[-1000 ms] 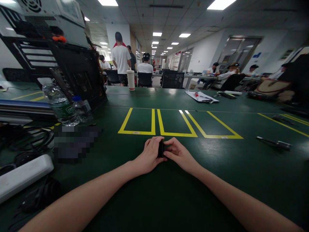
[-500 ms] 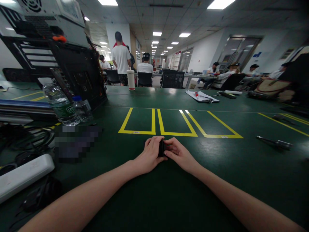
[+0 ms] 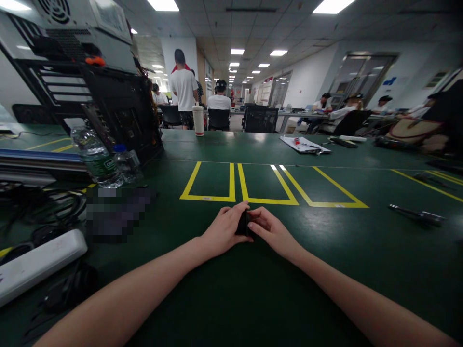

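In the middle of the green table, my left hand [image 3: 222, 229] is wrapped round a small black block-like object [image 3: 243, 224], its thumb below and fingers over the top. Most of the object is covered by my fingers, so its exact kind cannot be made out. From the other side my right hand [image 3: 273, 232] meets it, with thumb and curled fingertips at its right edge. Both forearms rest low over the table [image 3: 231, 299]. Just beyond the hands lie yellow tape outlines [image 3: 269, 200] on the surface.
At left stand an open computer case [image 3: 123, 101], water bottles [image 3: 99, 164], black cables [image 3: 54, 209] and a white power strip [image 3: 43, 265]. A dark metal tool [image 3: 415, 215] lies at right. Farther back are a clipboard [image 3: 302, 144] and a tumbler [image 3: 198, 120]. Several people sit or stand beyond.
The whole view has shifted slightly to the right. The black object appears turned a little in my left hand; both hands stay at it.
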Available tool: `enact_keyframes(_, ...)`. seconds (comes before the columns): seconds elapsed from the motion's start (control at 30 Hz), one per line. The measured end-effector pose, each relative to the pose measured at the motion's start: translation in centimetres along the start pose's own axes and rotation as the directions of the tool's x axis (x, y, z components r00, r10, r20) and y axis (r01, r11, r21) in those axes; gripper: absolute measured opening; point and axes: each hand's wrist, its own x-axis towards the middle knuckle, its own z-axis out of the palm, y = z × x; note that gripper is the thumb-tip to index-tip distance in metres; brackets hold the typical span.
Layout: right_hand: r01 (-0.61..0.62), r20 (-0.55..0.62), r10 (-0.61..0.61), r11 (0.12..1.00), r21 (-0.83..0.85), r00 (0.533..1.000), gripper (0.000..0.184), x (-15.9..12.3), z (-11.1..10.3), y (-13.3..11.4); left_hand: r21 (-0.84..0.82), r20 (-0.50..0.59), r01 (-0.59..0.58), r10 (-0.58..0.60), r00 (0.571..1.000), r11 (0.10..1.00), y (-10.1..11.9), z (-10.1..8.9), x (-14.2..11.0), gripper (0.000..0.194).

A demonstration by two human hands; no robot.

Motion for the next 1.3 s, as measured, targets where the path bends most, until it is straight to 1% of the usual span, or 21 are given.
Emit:
enact_keyframes(0.1,0.002,0.005,-0.002,1.0,-0.014,1.0,0.015,-0.09,-0.03,-0.25,-0.057,-0.006,0.071,-0.071,0.997,0.996,-0.25,-0.05,0.14,0.081)
enact_keyframes(0.17,0.01,0.009,-0.009,1.0,-0.016,1.0,0.015,-0.11,-0.05,-0.32,-0.084,-0.002,0.087,-0.087,0.996,0.993,-0.28,-0.13,0.21,0.082)
enact_keyframes(0.3,0.021,0.019,-0.021,1.0,-0.003,1.0,0.015,-0.09,-0.02,-0.28,-0.032,0.027,0.007,-0.006,1.0,0.999,-0.09,-0.42,0.22,0.064)
enact_keyframes(0.47,0.024,0.0,-0.024,0.999,0.025,1.0,0.017,-0.02,0.03,0.0,0.052,0.031,-0.002,0.0,1.0,0.999,0.08,-0.58,0.1,0.055)
enact_keyframes(0.7,0.026,0.036,-0.028,0.997,0.073,0.999,0.023,0.0,-0.24,-0.09,0.088,0.048,-0.018,0.014,0.999,0.996,0.19,-0.75,0.09,0.054)
enact_keyframes(0.87,0.024,-0.015,-0.023,0.997,0.074,1.0,0.014,0.09,-0.22,0.04,0.075,0.054,-0.047,0.043,0.998,0.996,0.27,-0.82,0.06,0.055)
enact_keyframes(1.0,-0.032,-0.016,0.033,0.998,0.045,0.999,0.018,0.03,-0.08,-0.03,0.071,0.055,-0.046,0.042,0.998,0.996,0.13,-0.79,0.04,0.056)
enact_keyframes(1.07,-0.043,0.008,0.042,0.998,0.044,0.999,0.019,-0.02,-0.07,-0.13,0.074,0.055,-0.043,0.039,0.998,0.996,0.07,-0.78,0.04,0.057)
enact_keyframes(1.17,-0.028,0.076,0.022,0.996,0.082,0.997,0.021,-0.11,-0.12,-0.24,0.079,0.057,-0.045,0.041,0.998,0.996,0.05,-0.79,0.04,0.056)
enact_keyframes(1.23,-0.016,0.085,0.008,0.995,0.095,0.996,0.024,-0.16,-0.15,-0.24,0.081,0.062,-0.043,0.038,0.997,0.996,0.1,-0.85,0.03,0.057)
enact_keyframes(1.3,-0.01,0.069,0.004,0.996,0.084,0.998,0.022,-0.19,-0.14,-0.17,0.078,0.074,-0.043,0.037,0.997,0.996,0.18,-0.96,0.01,0.056)
